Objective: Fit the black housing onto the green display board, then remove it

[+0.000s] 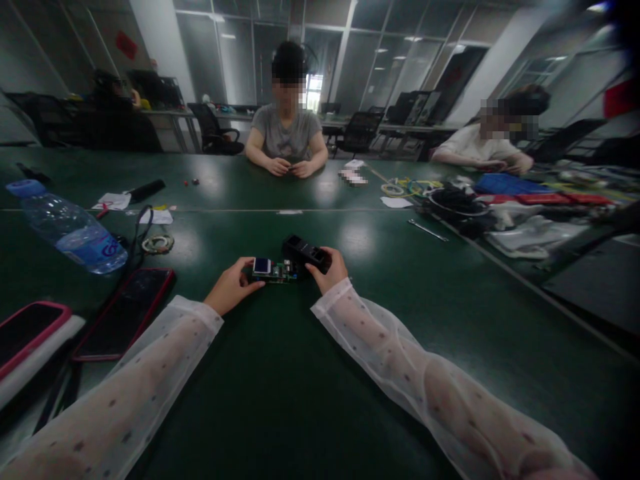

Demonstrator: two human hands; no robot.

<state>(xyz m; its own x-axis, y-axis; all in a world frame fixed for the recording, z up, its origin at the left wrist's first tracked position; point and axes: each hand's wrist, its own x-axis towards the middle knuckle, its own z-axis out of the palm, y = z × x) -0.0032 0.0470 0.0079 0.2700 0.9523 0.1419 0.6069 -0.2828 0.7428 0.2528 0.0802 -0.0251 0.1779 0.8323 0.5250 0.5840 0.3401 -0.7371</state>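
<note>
While left hand grips circuit board, right hand clasps black casing; contact between them unclear.

Green circuit board (black casing)

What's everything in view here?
circuit board: 1, green, in left hand
casing: 1, black, in right hand
bottle: 1, clear, blue cap, left
phones: 2, dark, red or pink edges, left
wire coil: 1, pale, beyond phones
metal tool: 1, silver, right of casing
cables: several, black and yellow, right
papers: several, white, on table
unidentified item: 1, blue, among right-hand clutter
table: 1, green, centre
people: at least 3, grey, pale or unclear clothing, beyond
chairs: several, black, background
smaller items: too blurred to count
left hand: 1, bare, centre
right hand: 1, bare, centre
sleeves: 2, sheer white, both arms
</note>
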